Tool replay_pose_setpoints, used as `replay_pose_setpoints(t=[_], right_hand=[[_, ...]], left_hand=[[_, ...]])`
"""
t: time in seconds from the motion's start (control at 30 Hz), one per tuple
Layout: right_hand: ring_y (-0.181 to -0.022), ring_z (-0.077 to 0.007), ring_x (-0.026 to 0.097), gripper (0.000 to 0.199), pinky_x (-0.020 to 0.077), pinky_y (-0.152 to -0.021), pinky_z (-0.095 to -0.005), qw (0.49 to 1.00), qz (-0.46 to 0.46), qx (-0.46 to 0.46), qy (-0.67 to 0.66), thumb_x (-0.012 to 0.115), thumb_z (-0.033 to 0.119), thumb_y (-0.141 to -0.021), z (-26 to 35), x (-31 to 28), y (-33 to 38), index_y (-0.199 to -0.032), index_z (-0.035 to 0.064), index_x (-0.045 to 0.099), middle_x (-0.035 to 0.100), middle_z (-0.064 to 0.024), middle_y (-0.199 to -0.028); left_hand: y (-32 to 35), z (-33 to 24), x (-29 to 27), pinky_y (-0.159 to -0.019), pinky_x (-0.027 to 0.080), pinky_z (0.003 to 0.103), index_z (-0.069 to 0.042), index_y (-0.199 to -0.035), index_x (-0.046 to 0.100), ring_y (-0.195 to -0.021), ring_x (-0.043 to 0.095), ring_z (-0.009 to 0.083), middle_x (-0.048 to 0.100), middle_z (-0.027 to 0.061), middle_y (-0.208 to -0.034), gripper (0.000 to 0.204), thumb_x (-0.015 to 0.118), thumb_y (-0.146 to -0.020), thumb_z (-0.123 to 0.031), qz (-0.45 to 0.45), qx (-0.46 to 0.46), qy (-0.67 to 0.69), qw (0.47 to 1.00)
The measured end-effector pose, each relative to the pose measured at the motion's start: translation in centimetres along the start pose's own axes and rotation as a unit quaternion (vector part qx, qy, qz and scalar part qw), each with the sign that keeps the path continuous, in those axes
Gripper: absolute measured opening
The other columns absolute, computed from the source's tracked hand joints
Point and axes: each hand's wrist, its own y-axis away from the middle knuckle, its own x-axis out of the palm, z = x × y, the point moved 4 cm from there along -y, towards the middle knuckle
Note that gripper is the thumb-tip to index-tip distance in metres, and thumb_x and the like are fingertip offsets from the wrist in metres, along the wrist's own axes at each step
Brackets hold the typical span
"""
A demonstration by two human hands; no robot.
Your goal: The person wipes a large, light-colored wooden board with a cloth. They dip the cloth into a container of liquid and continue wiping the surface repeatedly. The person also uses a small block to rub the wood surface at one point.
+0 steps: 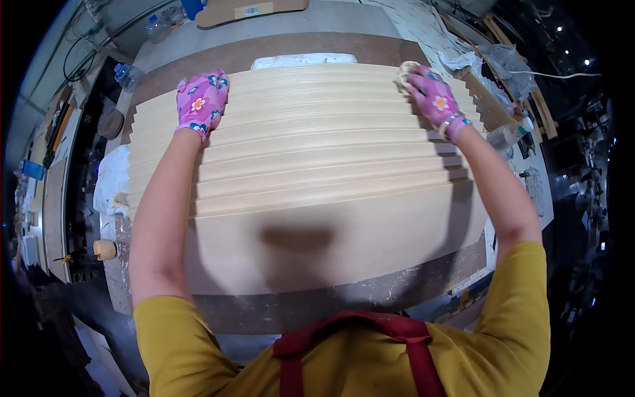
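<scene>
A fanned stack of pale boards (317, 149) lies on the worktop (264, 314), its edges stepped one behind another. On the stack's far left part, the left hand (202, 102), in a pink flowered glove, rests palm down, fingers together; its underside is hidden, so I cannot tell whether it grips anything. At the stack's far right part, the right hand (433, 99), gloved alike, curls partly closed over a cream wad (405, 69). Just beyond the stack sits a white block (304, 61); right of it, a clear bottle (505, 136).
</scene>
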Motion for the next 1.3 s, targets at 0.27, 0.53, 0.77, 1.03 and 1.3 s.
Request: replay_pose_setpoints(t=[0.27, 0.53, 0.77, 1.03, 1.3], right_hand=[[-0.093, -0.0339, 0.06, 0.017, 0.0493, -0.082, -0.0429, 0.999, 0.006, -0.014, -0.043, 0.06, 0.02, -0.085, 8.1, 2.4, -5.6, -0.096, 0.0079, 0.065, 0.058, -0.0139, -0.097], [-0.097, -0.0348, 0.063, 0.017, 0.0526, -0.083, -0.044, 0.995, -0.004, 0.051, 0.085, 0.061, 0.013, -0.079, 9.2, 0.8, -5.1, -0.094, 0.0087, 0.068, 0.062, -0.0171, -0.103], [-0.087, -0.0354, 0.062, 0.013, 0.0514, -0.073, -0.0425, 0.994, -0.092, 0.047, 0.022, 0.059, 0.009, -0.079, 1.1, 0.2, -3.0, -0.092, 0.0089, 0.064, 0.06, -0.0151, -0.095], [-0.081, -0.028, 0.065, 0.025, 0.0539, -0.075, -0.0381, 0.973, -0.164, 0.031, -0.156, 0.06, 0.023, -0.088, 0.2, -5.3, 0.1, -0.108, 0.008, 0.06, 0.066, -0.012, -0.091], [-0.088, -0.0319, 0.061, 0.023, 0.0521, -0.078, -0.0432, 0.995, -0.093, 0.031, 0.0, 0.058, 0.012, -0.08, -0.7, -2.8, 9.7, -0.103, 0.0098, 0.06, 0.059, -0.0138, -0.099]], left_hand=[[0.1, 1.1, 0.8, -0.103, 0.033, 0.046, -0.013, -0.114, 0.063, -0.108, 0.059, 0.0285, 0.067, 0.0109, -0.108, 0.036, 0.037, -0.098, -0.033, -0.043, 0.018, 0.004, 0.999], [-0.2, 1.0, 1.0, -0.103, 0.035, 0.045, -0.013, -0.114, 0.066, -0.108, 0.059, 0.0285, 0.067, 0.0115, -0.108, 0.038, 0.039, -0.097, -0.033, -0.086, 0.03, 0.015, 0.996], [-0.3, 1.8, 0.7, -0.106, 0.032, 0.046, -0.013, -0.121, 0.064, -0.111, 0.058, 0.0286, 0.066, 0.012, -0.112, 0.04, 0.039, -0.098, -0.035, -0.05, 0.016, 0.012, 0.999], [-0.6, 3.5, 2.7, -0.074, 0.046, 0.031, -0.013, -0.13, 0.058, -0.064, 0.054, 0.0104, 0.061, -0.0007, -0.078, 0.038, 0.047, -0.096, -0.027, -0.082, 0.027, 0.08, 0.993], [-0.9, 2.9, 2.3, -0.106, 0.033, 0.037, -0.012, -0.136, 0.054, -0.078, 0.06, 0.0193, 0.064, 0.0069, -0.084, 0.043, 0.048, -0.097, -0.029, -0.027, -0.038, 0.126, 0.991]])
